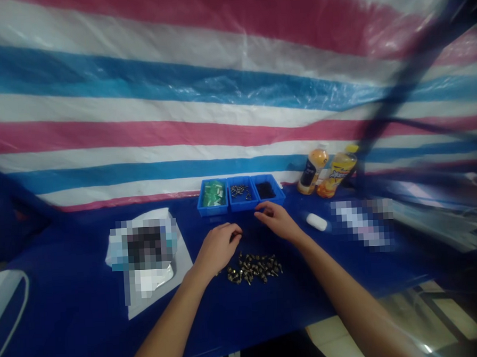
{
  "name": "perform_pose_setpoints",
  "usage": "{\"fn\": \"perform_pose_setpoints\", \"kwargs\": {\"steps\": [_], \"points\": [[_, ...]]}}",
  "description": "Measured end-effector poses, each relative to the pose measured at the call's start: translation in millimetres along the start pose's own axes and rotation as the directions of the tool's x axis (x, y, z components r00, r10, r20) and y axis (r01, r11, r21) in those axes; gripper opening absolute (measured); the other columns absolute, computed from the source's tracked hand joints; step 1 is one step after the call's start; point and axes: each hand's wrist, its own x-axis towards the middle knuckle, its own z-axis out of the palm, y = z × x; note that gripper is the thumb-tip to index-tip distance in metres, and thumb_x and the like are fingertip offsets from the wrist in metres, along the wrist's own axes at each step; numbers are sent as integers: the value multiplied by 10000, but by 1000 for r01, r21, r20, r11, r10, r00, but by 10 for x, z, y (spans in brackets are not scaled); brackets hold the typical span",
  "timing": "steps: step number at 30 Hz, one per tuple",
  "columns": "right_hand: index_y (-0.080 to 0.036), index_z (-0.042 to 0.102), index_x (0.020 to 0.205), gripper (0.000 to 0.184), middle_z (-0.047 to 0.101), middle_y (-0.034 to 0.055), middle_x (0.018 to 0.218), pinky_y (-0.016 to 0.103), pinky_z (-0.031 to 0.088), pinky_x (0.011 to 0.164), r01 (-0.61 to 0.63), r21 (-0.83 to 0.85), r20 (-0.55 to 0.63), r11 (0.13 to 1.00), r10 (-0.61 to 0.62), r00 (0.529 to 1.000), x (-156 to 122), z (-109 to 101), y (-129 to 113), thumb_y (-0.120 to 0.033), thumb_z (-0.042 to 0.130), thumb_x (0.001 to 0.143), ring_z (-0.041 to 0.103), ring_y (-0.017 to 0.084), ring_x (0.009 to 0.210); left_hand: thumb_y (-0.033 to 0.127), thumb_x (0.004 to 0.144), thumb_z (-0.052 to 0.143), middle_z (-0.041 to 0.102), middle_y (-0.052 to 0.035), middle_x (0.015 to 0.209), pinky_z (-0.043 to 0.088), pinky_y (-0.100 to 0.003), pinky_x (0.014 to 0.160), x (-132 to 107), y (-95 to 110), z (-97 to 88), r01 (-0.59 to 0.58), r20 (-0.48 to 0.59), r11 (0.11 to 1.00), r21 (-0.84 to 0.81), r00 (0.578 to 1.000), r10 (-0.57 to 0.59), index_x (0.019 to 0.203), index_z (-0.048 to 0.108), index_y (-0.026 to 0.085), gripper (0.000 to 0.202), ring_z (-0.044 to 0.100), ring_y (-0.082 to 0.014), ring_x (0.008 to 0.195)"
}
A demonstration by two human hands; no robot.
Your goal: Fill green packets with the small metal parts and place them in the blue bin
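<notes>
2 hands, 3 blue trays

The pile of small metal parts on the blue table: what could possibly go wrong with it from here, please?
The pile of small metal parts lies loose on the blue table, so pieces might roll or scatter if bumped. The left hand is close beside it, and its wrist could brush some parts aside. The right hand is near the rightmost blue tray; a knock could perhaps spill its dark contents toward the pile.
</notes>
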Motion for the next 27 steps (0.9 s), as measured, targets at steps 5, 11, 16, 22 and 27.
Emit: {"fn": "perform_pose_setpoints", "kwargs": {"steps": [5, 11, 16, 22, 27], "points": [[-180, 675, 1000, 237, 628, -10, 714, 230, 411, 589, 143, -17, 243, 990, -135, 961, -94, 89, -119, -348, 629, 838, 532, 113, 611, 235, 861, 572, 675, 1, 891, 474, -286, 769, 35, 0, -15, -8, -106, 984, -176, 994, -11, 912, 684, 239, 124, 639, -156, 791], [-183, 686, 983, 257, 670, 11, 831, 226, 427, 588, 185, 10, 253, 983, -181, 950, -139, 179, -194, -373, 685, 811, 541, 106, 618, 336, 834, 627, 709, -7, 849, 505, -282, 721, 56, 5, -28, 81, -140, 899, -430, 978, -155, 908, 674, 218, 147, 668, -168, 774], [-179, 685, 902, 194, 667, 26, 863, 231, 446, 622, 251, 27, 172, 968, -252, 952, -144, 196, -221, -353, 684, 816, 576, 117, 669, 322, 789, 680, 715, -18, 836, 528, -286, 759, 66, 26, -20, 98, -89, 820, -565, 980, -179, 903, 660, 196, 171, 682, -170, 787], [-190, 662, 942, 163, 681, 25, 864, 243, 461, 638, 231, 16, 141, 973, -231, 963, -159, 214, -256, -306, 617, 836, 585, 123, 663, 306, 774, 691, 722, -35, 853, 536, -307, 798, 58, 80, -38, 89, -96, 798, -596, 979, -181, 911, 651, 180, 190, 691, -180, 818], [-198, 633, 991, 204, 678, 27, 874, 255, 486, 619, 183, 95, 128, 979, -194, 973, -158, 196, -276, -325, 609, 833, 616, 130, 642, 367, 812, 646, 722, -40, 868, 529, -299, 750, 45, 117, -60, 100, -120, 843, -528, 974, -191, 945, 660, 185, 225, 678, -183, 807]]}}
